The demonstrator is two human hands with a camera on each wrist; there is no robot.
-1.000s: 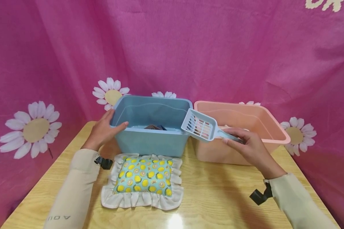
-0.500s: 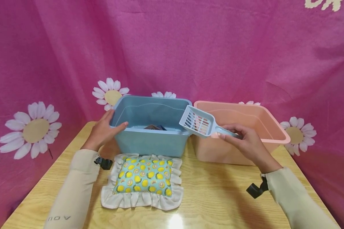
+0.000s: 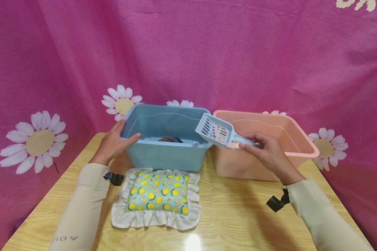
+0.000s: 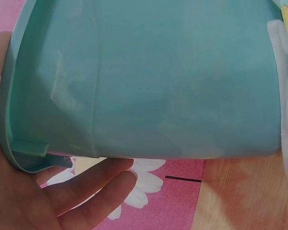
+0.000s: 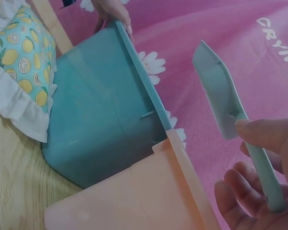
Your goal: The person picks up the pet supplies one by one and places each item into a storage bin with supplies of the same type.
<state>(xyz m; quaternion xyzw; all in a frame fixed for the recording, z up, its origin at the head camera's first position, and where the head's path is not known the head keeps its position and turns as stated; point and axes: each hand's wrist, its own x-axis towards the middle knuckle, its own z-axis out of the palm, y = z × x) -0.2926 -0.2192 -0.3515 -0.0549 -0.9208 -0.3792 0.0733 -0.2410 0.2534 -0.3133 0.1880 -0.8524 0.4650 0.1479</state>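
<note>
My right hand (image 3: 270,153) holds a pale blue slotted litter scoop (image 3: 216,129) by its handle, thumb along one side and fingers below. The scoop's head is raised over the adjoining ends of the blue plastic bin (image 3: 166,158) and the pink plastic bin (image 3: 245,169); its slots show no load on them. At the blue bin's left end, my left hand (image 3: 114,142) grips the rim corner. The left wrist view shows its fingers (image 4: 98,184) reaching under the rim on the outside. Inside the blue bin lie small brown and dark items (image 3: 169,139), partly hidden by the front wall.
In front of the blue bin, a lemon-print cushion (image 3: 158,195) with white ruffles lies on the wooden table (image 3: 226,216). The pink bin stands to the right, its floor mostly hidden. A magenta cloth (image 3: 188,52) with daisies hangs behind.
My right hand has shifted a little up and to the left with the scoop, bringing its tip over the blue bin's right end. The left hand has kept its place on the rim.
</note>
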